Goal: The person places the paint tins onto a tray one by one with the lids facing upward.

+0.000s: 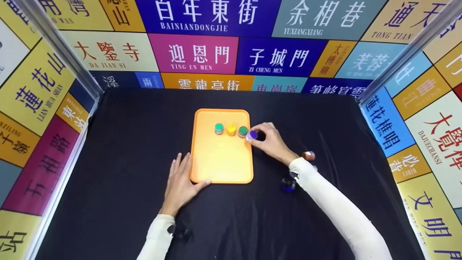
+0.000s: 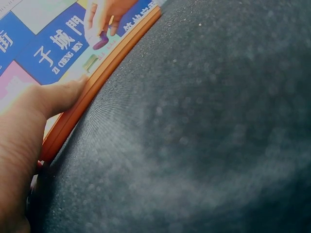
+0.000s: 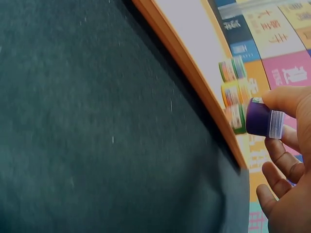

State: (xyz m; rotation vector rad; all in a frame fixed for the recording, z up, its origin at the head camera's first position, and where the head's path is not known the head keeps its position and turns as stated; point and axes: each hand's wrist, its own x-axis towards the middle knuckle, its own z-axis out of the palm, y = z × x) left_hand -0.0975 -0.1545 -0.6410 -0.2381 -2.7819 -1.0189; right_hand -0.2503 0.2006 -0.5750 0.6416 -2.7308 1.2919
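1. The left sleeve (image 1: 154,238) is long, cream-white and close-fitting, and ends at the wrist.
2. The right sleeve (image 1: 335,206) is of the same pale colour, plain and slim along the forearm.
3. A small black left wrist piece (image 1: 171,229) shows at the cuff, its detail too dark to read.
4. A dark right wrist piece (image 1: 294,175) shows at the other cuff.
5. The left hand (image 1: 181,187) and right hand (image 1: 271,142) are bare.

At the right edge of the orange tray (image 1: 222,160), my right grip (image 1: 271,141), pinching a purple jar (image 1: 252,135), finds its leftward way blocked by a dark green jar (image 1: 243,131), with a yellow jar (image 1: 231,130) and a light green jar (image 1: 219,128) beyond. Nearer me, the tray leaves room to pass; my left grip (image 1: 181,187) bars its near left corner.
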